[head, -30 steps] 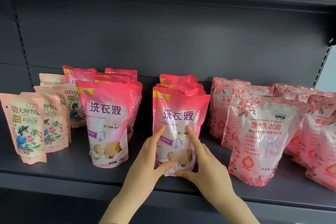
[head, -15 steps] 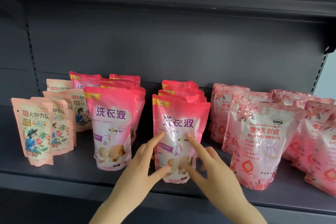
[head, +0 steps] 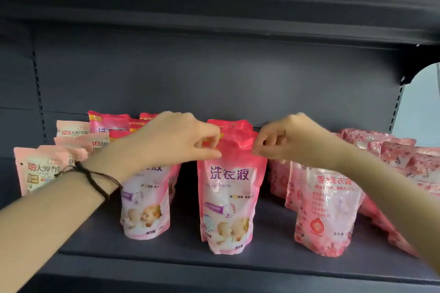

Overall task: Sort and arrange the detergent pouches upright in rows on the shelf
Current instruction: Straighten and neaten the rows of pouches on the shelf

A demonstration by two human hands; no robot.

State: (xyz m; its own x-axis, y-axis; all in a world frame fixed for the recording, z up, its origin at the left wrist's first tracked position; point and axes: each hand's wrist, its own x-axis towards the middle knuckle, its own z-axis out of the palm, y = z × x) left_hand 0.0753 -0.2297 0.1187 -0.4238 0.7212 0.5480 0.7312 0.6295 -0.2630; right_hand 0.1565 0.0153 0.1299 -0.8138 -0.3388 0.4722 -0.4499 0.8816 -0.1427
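Front lip of shelf [head: 262, 266], lower frame, bare. At centre frame, the front pouch [head: 228, 200] stands upright. left hand [head: 181, 140] and right hand [head: 288, 140] each pinch a top corner, likely squaring it with the matching pouches [head: 234, 126] behind.

The shelf [head: 166, 266] is dark grey. The centre pouch [head: 228, 197] fades from hot pink at the top to white below, with purple characters (and pale babies printed low down). The left pouches [head: 35, 171] are peach with red lettering, the right pouches [head: 326, 209] pink-flowered around white panels, the wrist cord [head: 95, 181] black
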